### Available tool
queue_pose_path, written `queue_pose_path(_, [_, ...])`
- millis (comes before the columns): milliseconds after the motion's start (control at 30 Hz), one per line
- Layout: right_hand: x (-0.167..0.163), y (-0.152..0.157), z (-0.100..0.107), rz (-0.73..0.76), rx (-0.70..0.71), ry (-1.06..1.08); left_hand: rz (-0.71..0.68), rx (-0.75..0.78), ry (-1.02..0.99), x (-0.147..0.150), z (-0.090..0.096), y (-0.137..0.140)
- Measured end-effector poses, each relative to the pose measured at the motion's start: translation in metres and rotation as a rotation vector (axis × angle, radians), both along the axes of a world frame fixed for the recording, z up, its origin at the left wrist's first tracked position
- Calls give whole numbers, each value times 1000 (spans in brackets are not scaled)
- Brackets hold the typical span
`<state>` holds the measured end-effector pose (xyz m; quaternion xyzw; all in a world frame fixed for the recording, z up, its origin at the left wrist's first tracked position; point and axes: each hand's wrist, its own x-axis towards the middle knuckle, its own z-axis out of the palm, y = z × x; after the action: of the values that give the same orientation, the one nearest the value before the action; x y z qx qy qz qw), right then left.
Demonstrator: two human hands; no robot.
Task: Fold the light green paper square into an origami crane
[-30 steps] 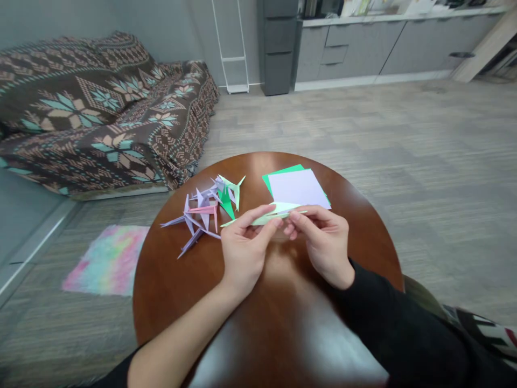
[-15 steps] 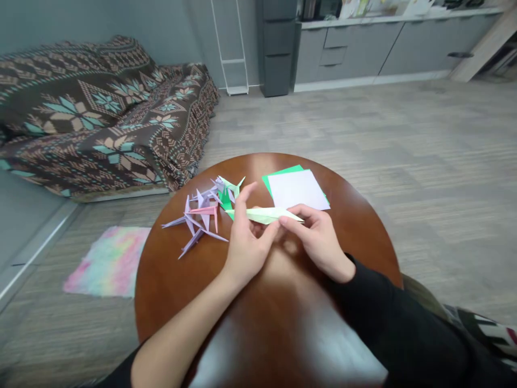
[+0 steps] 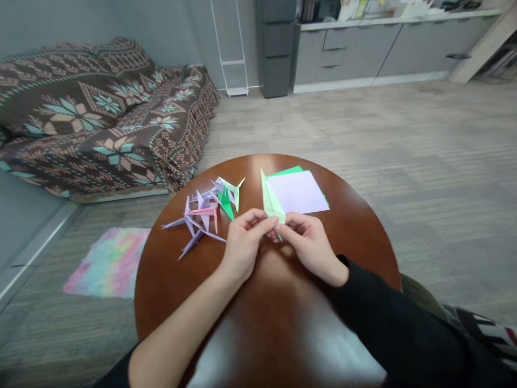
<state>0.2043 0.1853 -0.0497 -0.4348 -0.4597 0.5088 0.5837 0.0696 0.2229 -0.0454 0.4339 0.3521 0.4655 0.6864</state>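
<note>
A pale green folded origami paper (image 3: pixel 271 200), long and pointed, stands between my hands with its tall tip pointing away from me. My left hand (image 3: pixel 247 237) pinches its near end from the left, thumb on top. From the right, my right hand (image 3: pixel 309 240) pinches the same end, the two thumbs almost meeting. A short lower point of the paper sticks out below the fingertips. To the left lie several folded paper pieces: purple ones (image 3: pixel 189 220), a pink one (image 3: pixel 205 212), a dark green one (image 3: pixel 225 202) and a pale green one (image 3: pixel 235 189).
Behind my right hand lies a stack of square sheets, a lilac sheet (image 3: pixel 301 191) over a green sheet (image 3: pixel 288 171). All rest on a round brown table (image 3: pixel 355 231). Beyond are a sofa (image 3: pixel 117 118) with a patterned cover, a fluffy pastel rug (image 3: pixel 109 264) and grey cabinets (image 3: pixel 355 51).
The pale green paper has turned from lying sideways to pointing away from me. My left fingers, raised before, have curled in around its near end, and both hands have come together.
</note>
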Motion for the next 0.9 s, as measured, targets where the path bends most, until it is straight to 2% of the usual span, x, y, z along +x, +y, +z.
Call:
queue_pose_path(167, [-4,-1,-1,11,8,7,-14,-112,-126,-1,4,-1])
queue_pose_path(467, [-2,1,-1,-23,2,53,-56,-148,-169,-2,4,1])
queue_pose_path(900, [-3,0,-1,30,-57,24,77,-181,-171,0,-1,1])
